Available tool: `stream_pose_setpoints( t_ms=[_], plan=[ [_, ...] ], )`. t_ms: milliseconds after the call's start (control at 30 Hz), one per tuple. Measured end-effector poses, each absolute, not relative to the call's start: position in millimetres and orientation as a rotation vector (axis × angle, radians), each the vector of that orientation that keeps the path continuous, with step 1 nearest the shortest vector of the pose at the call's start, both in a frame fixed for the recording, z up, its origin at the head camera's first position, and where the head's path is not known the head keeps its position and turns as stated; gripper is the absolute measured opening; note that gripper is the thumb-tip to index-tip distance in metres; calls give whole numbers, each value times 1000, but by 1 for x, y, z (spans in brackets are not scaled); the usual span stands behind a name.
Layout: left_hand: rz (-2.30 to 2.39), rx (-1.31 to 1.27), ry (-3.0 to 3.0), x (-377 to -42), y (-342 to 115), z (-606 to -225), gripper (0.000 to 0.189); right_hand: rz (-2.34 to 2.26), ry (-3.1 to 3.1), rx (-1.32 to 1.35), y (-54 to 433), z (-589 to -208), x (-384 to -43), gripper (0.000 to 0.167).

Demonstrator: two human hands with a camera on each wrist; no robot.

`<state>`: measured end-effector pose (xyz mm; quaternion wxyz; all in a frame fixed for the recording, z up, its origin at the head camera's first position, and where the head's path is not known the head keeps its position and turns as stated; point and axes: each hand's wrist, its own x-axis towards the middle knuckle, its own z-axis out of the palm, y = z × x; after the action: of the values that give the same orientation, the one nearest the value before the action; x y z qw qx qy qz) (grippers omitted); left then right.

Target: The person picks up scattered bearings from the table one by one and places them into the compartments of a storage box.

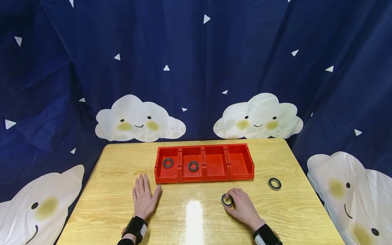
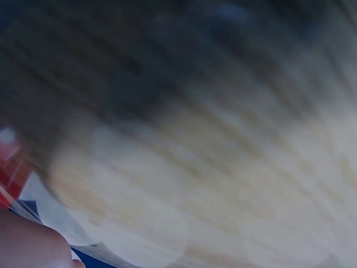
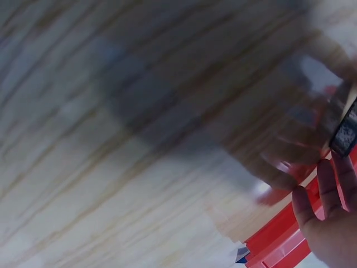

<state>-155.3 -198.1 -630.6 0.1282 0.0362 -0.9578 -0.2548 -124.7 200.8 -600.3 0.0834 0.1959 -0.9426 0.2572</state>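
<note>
My right hand (image 1: 243,208) pinches a ball bearing (image 1: 224,201), a dark ring with a metal rim, over the table in front of the red bins. In the right wrist view the same bearing (image 3: 347,131) shows at the right edge, by the fingertips (image 3: 301,195). My left hand (image 1: 144,199) lies flat on the table with fingers spread, its thumb close to the front left corner of the bin row. One bearing (image 1: 168,158) lies in the leftmost bin and another bearing (image 1: 193,170) in the second. A further bearing (image 1: 275,189) rests on the table at the right.
Four joined compartments make up the red bin row (image 1: 204,181) on the wooden table (image 1: 122,160); the two right ones hold nothing visible. Behind stands a dark blue curtain (image 1: 196,78) with clouds and white triangles. Light glares on the table's front middle.
</note>
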Motion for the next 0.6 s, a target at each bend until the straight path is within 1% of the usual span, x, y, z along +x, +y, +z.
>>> stream_pose_setpoints(
  t_ms=[300, 600],
  plan=[
    [-770, 104, -2803, -152, -195, -627, 84, 710, -2747, 615, 203, -601, -128, 36],
    [-790, 101, -2791, -151, -193, -626, 84, 741, -2740, 572, 204, -599, -126, 36]
  ],
)
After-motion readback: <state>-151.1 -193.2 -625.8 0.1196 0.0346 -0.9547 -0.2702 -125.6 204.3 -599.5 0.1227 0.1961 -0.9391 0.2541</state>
